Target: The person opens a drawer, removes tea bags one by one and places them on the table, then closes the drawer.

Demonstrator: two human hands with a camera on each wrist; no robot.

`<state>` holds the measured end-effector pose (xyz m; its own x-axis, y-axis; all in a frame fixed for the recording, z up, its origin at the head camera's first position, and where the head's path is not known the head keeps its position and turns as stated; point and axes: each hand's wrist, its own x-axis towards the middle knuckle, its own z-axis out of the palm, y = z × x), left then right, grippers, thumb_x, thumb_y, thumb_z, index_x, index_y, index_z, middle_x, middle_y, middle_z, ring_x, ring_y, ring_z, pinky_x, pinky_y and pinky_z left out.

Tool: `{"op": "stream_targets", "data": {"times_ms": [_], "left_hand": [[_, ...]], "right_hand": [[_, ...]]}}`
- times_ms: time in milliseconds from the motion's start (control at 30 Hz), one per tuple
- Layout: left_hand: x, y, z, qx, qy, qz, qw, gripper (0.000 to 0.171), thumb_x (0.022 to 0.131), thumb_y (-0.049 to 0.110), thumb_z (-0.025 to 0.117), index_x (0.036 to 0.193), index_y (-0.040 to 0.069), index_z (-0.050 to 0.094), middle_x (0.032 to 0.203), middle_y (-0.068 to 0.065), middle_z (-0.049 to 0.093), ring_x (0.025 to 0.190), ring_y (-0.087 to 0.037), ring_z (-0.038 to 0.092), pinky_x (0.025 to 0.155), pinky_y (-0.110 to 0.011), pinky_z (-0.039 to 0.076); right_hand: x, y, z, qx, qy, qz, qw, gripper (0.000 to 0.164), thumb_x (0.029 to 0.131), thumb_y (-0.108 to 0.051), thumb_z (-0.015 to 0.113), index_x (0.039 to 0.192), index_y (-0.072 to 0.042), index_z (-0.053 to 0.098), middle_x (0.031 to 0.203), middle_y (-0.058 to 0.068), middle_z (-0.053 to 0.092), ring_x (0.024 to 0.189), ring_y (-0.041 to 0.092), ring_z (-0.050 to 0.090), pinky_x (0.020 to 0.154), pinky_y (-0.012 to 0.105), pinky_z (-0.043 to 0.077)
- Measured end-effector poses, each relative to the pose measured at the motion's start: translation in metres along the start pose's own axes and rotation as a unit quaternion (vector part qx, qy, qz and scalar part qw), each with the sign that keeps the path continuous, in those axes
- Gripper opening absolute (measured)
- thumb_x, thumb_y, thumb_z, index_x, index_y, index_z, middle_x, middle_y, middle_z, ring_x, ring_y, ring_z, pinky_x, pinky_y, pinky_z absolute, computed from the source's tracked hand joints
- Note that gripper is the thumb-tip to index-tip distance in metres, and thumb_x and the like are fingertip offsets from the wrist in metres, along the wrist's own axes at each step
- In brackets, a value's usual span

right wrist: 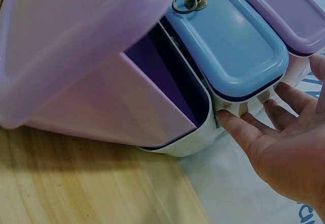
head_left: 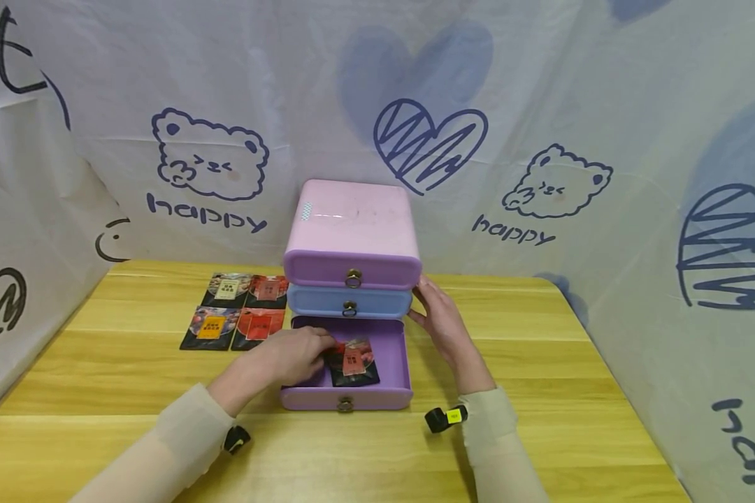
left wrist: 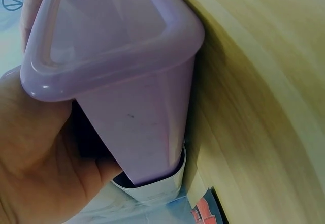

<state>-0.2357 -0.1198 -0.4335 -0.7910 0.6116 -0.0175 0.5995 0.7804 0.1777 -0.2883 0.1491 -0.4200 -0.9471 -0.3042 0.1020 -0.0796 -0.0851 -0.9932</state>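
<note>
In the head view a three-tier drawer box (head_left: 358,216) stands on the table, its bottom purple drawer (head_left: 393,367) pulled out. A black packet with a red picture and label (head_left: 354,362) lies inside. My left hand (head_left: 289,355) reaches over the drawer's left side, fingers curled at the packet's upper left corner, where a red edge shows; the fingertips are partly hidden. In the left wrist view the thumb side is against the drawer wall (left wrist: 137,122). My right hand (head_left: 440,318) rests its extended fingertips on the box's right side, by the closed blue drawer (right wrist: 236,41).
Several black packets with coloured labels lie in two rows left of the box, such as a yellow-labelled packet (head_left: 210,328) and a red-labelled packet (head_left: 259,328). A white printed cloth (head_left: 321,91) hangs behind the wooden table (head_left: 516,419). The top purple drawer (head_left: 384,271) is closed.
</note>
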Motion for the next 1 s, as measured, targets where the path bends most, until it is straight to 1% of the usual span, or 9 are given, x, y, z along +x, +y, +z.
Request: {"op": "stream_targets", "data": {"times_ms": [100, 200, 333, 533, 667, 800, 900, 1000], "left_hand": [[-0.001, 0.0, 0.0, -0.005, 0.021, 0.008, 0.9997, 0.031, 0.086, 0.016, 0.054, 0.117, 0.014, 0.06, 0.114, -0.002, 0.06, 0.101, -0.018, 0.053, 0.078, -0.04, 0.051], [-0.003, 0.0, -0.001, -0.004, 0.039, 0.015, 0.9991, 0.03, 0.087, 0.014, 0.052, 0.115, 0.014, 0.06, 0.111, -0.002, 0.061, 0.099, -0.018, 0.054, 0.075, -0.039, 0.052], [-0.006, -0.001, -0.001, 0.01, 0.062, 0.017, 0.9979, 0.031, 0.087, 0.015, 0.052, 0.117, 0.017, 0.06, 0.11, 0.002, 0.061, 0.096, -0.015, 0.055, 0.073, -0.037, 0.053], [-0.011, 0.0, -0.002, 0.012, 0.098, 0.02, 0.9949, 0.035, 0.087, 0.015, 0.052, 0.121, 0.025, 0.056, 0.114, 0.007, 0.06, 0.096, -0.011, 0.054, 0.069, -0.034, 0.053], [-0.017, 0.002, -0.005, 0.009, 0.112, 0.016, 0.9935, 0.036, 0.087, 0.016, 0.053, 0.122, 0.026, 0.056, 0.116, 0.006, 0.059, 0.098, -0.01, 0.054, 0.069, -0.032, 0.053], [-0.025, 0.002, -0.009, 0.012, 0.128, 0.017, 0.9915, 0.037, 0.086, 0.017, 0.055, 0.123, 0.024, 0.055, 0.118, 0.005, 0.059, 0.101, -0.009, 0.052, 0.073, -0.031, 0.052], [-0.031, 0.002, -0.012, 0.016, 0.143, 0.021, 0.9894, 0.038, 0.085, 0.016, 0.056, 0.123, 0.024, 0.054, 0.118, 0.005, 0.058, 0.102, -0.008, 0.051, 0.074, -0.029, 0.052], [-0.037, 0.003, -0.016, 0.019, 0.16, 0.026, 0.9865, 0.039, 0.084, 0.016, 0.058, 0.122, 0.023, 0.055, 0.117, 0.005, 0.059, 0.1, -0.008, 0.052, 0.072, -0.029, 0.052]], "right_hand": [[-0.001, -0.003, 0.001, 0.008, -0.004, -0.001, 1.0, 0.048, 0.095, -0.043, 0.037, 0.138, -0.021, 0.038, 0.144, -0.001, 0.03, 0.127, 0.012, 0.026, 0.101, 0.047, 0.033], [-0.001, -0.002, 0.0, 0.014, -0.003, -0.004, 1.0, 0.048, 0.095, -0.042, 0.037, 0.138, -0.019, 0.039, 0.144, 0.0, 0.031, 0.126, 0.011, 0.027, 0.101, 0.047, 0.033], [0.001, 0.001, 0.0, 0.011, 0.001, -0.006, 1.0, 0.05, 0.093, -0.048, 0.04, 0.136, -0.023, 0.042, 0.143, -0.002, 0.033, 0.125, 0.01, 0.028, 0.1, 0.047, 0.034], [0.0, 0.0, -0.001, 0.014, -0.005, 0.001, 1.0, 0.047, 0.095, -0.044, 0.038, 0.137, -0.023, 0.039, 0.144, -0.003, 0.03, 0.126, 0.01, 0.027, 0.101, 0.047, 0.033], [-0.001, -0.004, 0.0, 0.013, -0.008, 0.005, 1.0, 0.047, 0.096, -0.04, 0.036, 0.138, -0.021, 0.038, 0.145, -0.001, 0.029, 0.127, 0.01, 0.026, 0.101, 0.047, 0.033], [-0.003, -0.007, 0.002, 0.01, -0.009, 0.002, 1.0, 0.047, 0.096, -0.039, 0.036, 0.139, -0.019, 0.037, 0.146, 0.001, 0.029, 0.127, 0.012, 0.026, 0.101, 0.048, 0.034], [-0.002, -0.005, 0.001, 0.014, -0.008, 0.0, 1.0, 0.047, 0.096, -0.04, 0.036, 0.138, -0.02, 0.038, 0.145, 0.0, 0.029, 0.127, 0.013, 0.026, 0.101, 0.048, 0.034], [0.0, -0.001, 0.001, 0.019, -0.006, -0.001, 1.0, 0.046, 0.096, -0.041, 0.037, 0.137, -0.022, 0.04, 0.144, -0.001, 0.031, 0.127, 0.013, 0.026, 0.101, 0.048, 0.033]]}}
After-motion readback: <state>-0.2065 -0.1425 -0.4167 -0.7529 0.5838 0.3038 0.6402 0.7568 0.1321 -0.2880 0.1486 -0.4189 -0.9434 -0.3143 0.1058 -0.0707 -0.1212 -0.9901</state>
